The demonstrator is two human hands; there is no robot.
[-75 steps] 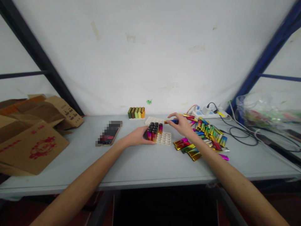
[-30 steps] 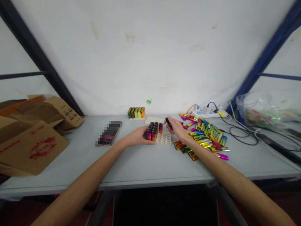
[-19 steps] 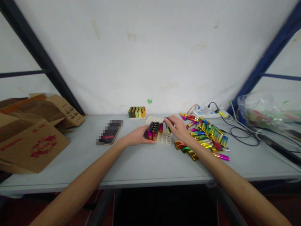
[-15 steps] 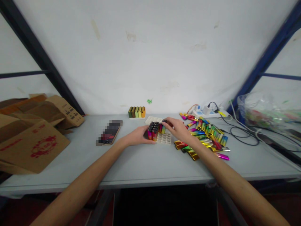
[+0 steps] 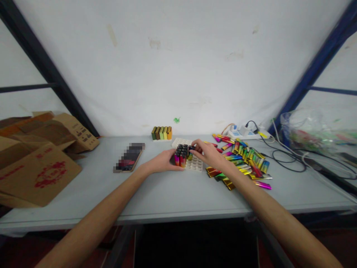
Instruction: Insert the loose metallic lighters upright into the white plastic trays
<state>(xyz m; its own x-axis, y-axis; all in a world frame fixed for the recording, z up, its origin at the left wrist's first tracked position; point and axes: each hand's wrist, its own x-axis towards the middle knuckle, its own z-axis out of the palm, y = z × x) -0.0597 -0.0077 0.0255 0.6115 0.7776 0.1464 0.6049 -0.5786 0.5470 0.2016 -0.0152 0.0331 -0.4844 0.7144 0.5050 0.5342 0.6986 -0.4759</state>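
A white tray with round holes (image 5: pixel 197 165) lies in the middle of the table, its left part filled with upright shiny lighters (image 5: pixel 180 154) with dark tops. My left hand (image 5: pixel 161 162) curves round the tray's left end, thumb along the front, gripping it. From the right, my right hand (image 5: pixel 208 153) pinches the dark top of a lighter (image 5: pixel 190 157) standing over the tray beside the filled rows. Its lower end is partly hidden. Right of the tray, a loose heap of metallic coloured lighters (image 5: pixel 248 158) lies under and beyond my right forearm.
A second white tray (image 5: pixel 178 142) sits behind. Yellow and green lighters (image 5: pixel 162 133) stand upright near the wall. A phone (image 5: pixel 130 158) lies to the left, cardboard boxes (image 5: pixel 44 175) at far left. A power strip (image 5: pixel 245 133), black cables (image 5: pixel 287 163) and plastic bags (image 5: pixel 309 128) are at right.
My right hand has shifted slightly down, and the lighter in its fingers sits lower, closer against the filled rows. My left hand stays at the tray's left end.
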